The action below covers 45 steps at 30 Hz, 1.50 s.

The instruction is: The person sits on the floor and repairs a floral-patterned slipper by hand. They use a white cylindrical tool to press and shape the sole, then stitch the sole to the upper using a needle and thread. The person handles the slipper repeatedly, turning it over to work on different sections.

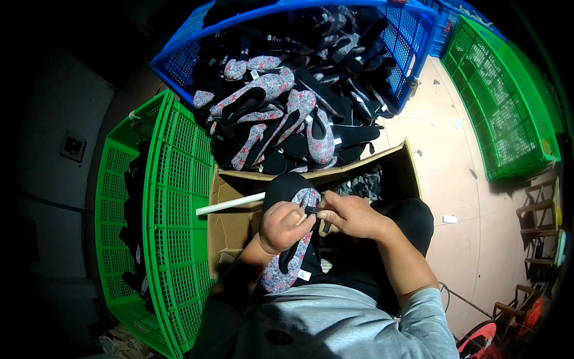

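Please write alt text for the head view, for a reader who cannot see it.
Left hand and right hand pinch a black strip over a floral slipper on the lap. Beyond a cardboard box, a blue crate holds many similar slippers.

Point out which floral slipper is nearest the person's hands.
The slipper on the lap, just under the left hand; the slippers heaped at the blue crate lie farther off, beyond the cardboard box.
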### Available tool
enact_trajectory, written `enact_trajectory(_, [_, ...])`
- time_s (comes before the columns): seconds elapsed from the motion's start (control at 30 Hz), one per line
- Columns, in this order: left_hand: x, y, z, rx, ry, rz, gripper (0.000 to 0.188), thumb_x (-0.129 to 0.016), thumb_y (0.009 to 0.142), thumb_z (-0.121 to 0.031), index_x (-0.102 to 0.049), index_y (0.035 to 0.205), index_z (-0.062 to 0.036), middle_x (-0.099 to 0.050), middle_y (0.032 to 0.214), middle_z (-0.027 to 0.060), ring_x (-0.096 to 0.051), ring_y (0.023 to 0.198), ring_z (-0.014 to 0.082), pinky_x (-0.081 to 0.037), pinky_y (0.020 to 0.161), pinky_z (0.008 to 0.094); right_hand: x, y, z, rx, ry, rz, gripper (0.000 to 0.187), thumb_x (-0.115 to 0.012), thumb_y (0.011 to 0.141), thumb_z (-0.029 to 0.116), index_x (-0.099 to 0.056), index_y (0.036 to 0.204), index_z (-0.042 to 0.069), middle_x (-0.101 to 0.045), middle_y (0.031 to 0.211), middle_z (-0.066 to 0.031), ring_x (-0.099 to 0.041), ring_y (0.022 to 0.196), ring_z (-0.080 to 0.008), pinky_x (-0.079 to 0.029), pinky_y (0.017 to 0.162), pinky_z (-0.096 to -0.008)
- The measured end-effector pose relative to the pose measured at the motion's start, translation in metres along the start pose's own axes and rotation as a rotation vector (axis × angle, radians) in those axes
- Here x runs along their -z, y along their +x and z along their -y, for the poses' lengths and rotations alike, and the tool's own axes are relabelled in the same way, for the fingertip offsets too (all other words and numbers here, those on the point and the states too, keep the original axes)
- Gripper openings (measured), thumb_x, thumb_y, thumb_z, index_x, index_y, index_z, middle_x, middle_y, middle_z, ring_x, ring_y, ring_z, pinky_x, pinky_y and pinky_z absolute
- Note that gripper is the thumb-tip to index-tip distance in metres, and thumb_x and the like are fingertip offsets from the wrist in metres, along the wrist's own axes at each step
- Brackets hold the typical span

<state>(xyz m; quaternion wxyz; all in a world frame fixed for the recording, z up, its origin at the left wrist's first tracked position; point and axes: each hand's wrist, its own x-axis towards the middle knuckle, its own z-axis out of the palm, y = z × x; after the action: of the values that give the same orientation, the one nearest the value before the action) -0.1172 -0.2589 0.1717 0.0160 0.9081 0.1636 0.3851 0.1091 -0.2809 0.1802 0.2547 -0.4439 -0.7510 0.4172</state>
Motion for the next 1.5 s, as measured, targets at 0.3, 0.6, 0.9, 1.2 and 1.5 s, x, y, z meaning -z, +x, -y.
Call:
enact_trajectory(0.3, [-0.002,0.0,-0.001,-0.009,-0.004,0.011,0.024,-0.073,0.062,-0.008,-0.07,0.086,-0.0057,-0.056,0.081,0.0069,-0.061,0.076,0.0259,-0.051,0.061,0.0369,-0.002,0.001,-0.002,0.006,0.073,0.004,0.026,-0.058,0.096,0.03,-0.052,0.1,0.004,-0.065,0.087,-0.0184,-0.063,0.083,-0.0401,-0.048,0.069,-0.0461])
enact_trajectory(0.6, [-0.002,0.002,0.0,-0.019,-0.019,0.014,0.025,-0.073,0.061,-0.008,-0.07,0.086,-0.0053,-0.055,0.079,0.0063,-0.06,0.075,0.0251,-0.05,0.06,0.036,-0.005,0.004,-0.007,-0.033,0.199,0.029,0.026,-0.057,0.098,0.028,-0.051,0.099,0.003,-0.063,0.085,-0.0181,-0.061,0.08,-0.0375,-0.047,0.069,-0.0437])
enact_trajectory(0.9, [-0.001,0.005,-0.001,-0.009,-0.016,0.009,0.023,-0.073,0.061,-0.006,-0.07,0.084,-0.0053,-0.053,0.078,0.0058,-0.059,0.073,0.0244,-0.048,0.059,0.035,-0.01,0.005,-0.013,-0.029,0.261,0.03,0.025,-0.057,0.098,0.027,-0.051,0.098,0.003,-0.061,0.084,-0.0159,-0.06,0.077,-0.0332,-0.047,0.069,-0.0415])
enact_trajectory(1.2, [0.001,0.002,-0.001,-0.014,-0.011,0.046,0.027,-0.069,0.064,-0.008,-0.07,0.091,-0.0036,-0.056,0.083,0.0072,-0.06,0.08,0.0249,-0.052,0.065,0.0351,-0.009,0.005,-0.014,-0.071,0.259,0.055,0.022,-0.059,0.099,0.025,-0.052,0.098,0.004,-0.059,0.083,-0.0083,-0.059,0.076,-0.0184,-0.049,0.07,-0.0331])
enact_trajectory(1.5, [0.001,0.003,-0.001,-0.02,-0.025,0.038,0.027,-0.069,0.064,-0.008,-0.07,0.091,-0.0042,-0.055,0.083,0.0065,-0.06,0.081,0.0243,-0.052,0.065,0.035,-0.002,0.005,-0.006,-0.063,0.15,0.043,0.022,-0.06,0.097,0.026,-0.054,0.098,0.005,-0.062,0.083,-0.011,-0.061,0.077,-0.0239,-0.048,0.07,-0.0358])
